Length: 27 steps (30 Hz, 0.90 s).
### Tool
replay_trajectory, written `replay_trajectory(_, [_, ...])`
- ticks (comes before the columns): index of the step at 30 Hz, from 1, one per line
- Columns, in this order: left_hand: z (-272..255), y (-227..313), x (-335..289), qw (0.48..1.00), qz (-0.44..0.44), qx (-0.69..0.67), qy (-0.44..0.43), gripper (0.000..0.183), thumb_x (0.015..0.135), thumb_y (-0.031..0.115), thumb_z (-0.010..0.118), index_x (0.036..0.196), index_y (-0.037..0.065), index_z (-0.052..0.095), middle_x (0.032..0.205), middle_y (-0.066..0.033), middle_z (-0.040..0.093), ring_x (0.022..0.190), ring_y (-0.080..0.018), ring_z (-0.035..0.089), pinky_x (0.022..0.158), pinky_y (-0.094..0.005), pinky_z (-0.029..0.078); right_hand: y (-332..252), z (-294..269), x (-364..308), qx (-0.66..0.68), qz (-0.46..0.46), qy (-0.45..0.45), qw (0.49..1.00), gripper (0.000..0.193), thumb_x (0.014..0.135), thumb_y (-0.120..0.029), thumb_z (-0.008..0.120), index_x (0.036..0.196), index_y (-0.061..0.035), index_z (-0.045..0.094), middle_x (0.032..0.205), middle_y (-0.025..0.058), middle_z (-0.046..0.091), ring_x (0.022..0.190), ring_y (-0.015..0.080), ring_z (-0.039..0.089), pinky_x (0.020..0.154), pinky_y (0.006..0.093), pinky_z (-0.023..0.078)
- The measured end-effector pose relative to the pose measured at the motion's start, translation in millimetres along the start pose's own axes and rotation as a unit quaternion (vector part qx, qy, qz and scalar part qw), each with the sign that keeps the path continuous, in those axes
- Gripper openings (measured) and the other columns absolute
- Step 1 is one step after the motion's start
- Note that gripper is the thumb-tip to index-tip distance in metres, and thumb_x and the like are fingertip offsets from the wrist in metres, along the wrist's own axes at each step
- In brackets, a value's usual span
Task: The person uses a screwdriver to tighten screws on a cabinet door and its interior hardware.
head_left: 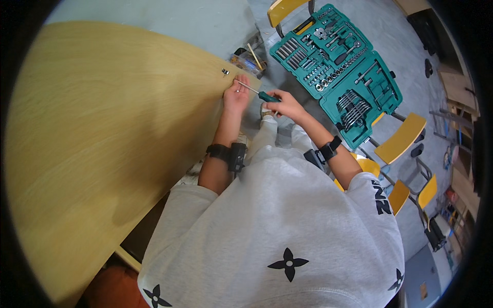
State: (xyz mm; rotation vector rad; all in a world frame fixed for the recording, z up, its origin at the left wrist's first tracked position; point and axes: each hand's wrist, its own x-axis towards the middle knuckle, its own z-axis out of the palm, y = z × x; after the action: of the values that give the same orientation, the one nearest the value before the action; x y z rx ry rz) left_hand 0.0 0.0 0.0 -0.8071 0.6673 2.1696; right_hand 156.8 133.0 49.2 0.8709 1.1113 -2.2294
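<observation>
A screwdriver [265,96] with a dark green handle and thin metal shaft is gripped in my right hand [286,104], its fingers wrapped round the handle. The shaft points left, and its tip reaches the thumb side of my left hand [236,98]. That hand is palm up at the edge of a large light wood panel [128,97], fingers stretched out. A tiny bright spot shows at its palm; I cannot tell what it is. Just beyond my left fingers, a small metal fitting [225,72] sits near the panel's corner.
To the right, an open green tool case [324,97] with sockets, ratchets and wrenches rests across yellow chairs [400,137]. Past the panel's corner stands a clear container of small parts [245,63]. A pale surface [169,20] lies beyond the panel. Shelving lines the far right.
</observation>
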Motion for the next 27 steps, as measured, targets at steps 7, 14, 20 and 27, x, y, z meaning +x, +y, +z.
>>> replay_trajectory(7, [1.1, 2.4, 2.6, 0.999, 0.025, 0.020, 0.001, 0.018, 0.091, 0.007, 0.047, 0.106, -0.004, 0.051, 0.109, -0.0128, 0.058, 0.110, -0.0262, 0.053, 0.104, -0.0437, 0.038, 26.4, -9.6, -10.6, -0.294, -0.363, 0.290, 0.835, 0.040, 0.068, -0.005, 0.068, 0.105, -0.0004, 0.053, 0.086, 0.0141, 0.059, 0.077, 0.0288, 0.061, 0.067, 0.0358, 0.049])
replay_trajectory(14, [2.7, 8.6, 3.8, 0.999, 0.012, 0.029, 0.026, 0.021, 0.091, 0.004, 0.046, 0.110, -0.006, 0.050, 0.116, -0.0146, 0.056, 0.115, -0.0268, 0.051, 0.104, -0.0443, 0.037, 22.1, -2.8, -11.6, 0.028, -0.240, 0.192, 0.951, 0.023, 0.092, -0.019, 0.051, 0.103, 0.0005, 0.051, 0.081, 0.0121, 0.062, 0.065, 0.0182, 0.064, 0.057, 0.0252, 0.053])
replay_trajectory(20, [7.8, 3.9, 3.0, 0.999, 0.012, 0.026, 0.029, 0.021, 0.094, 0.008, 0.044, 0.108, -0.005, 0.051, 0.110, -0.0124, 0.057, 0.110, -0.0254, 0.052, 0.103, -0.0421, 0.038, 18.6, -13.8, -15.1, 0.058, -0.189, 0.180, 0.964, 0.021, 0.087, -0.011, 0.057, 0.103, 0.0016, 0.052, 0.082, 0.0089, 0.061, 0.064, 0.0147, 0.063, 0.057, 0.0251, 0.053])
replay_trajectory(27, [12.0, 1.7, 5.1, 0.998, 0.021, 0.042, 0.050, 0.020, 0.092, 0.008, 0.048, 0.108, -0.005, 0.051, 0.109, -0.0121, 0.057, 0.112, -0.0245, 0.051, 0.103, -0.0406, 0.039, 23.0, -6.7, -13.3, -0.072, -0.275, 0.253, 0.925, 0.025, 0.090, -0.020, 0.054, 0.103, 0.0013, 0.053, 0.073, 0.0091, 0.062, 0.057, 0.0153, 0.062, 0.048, 0.0257, 0.049])
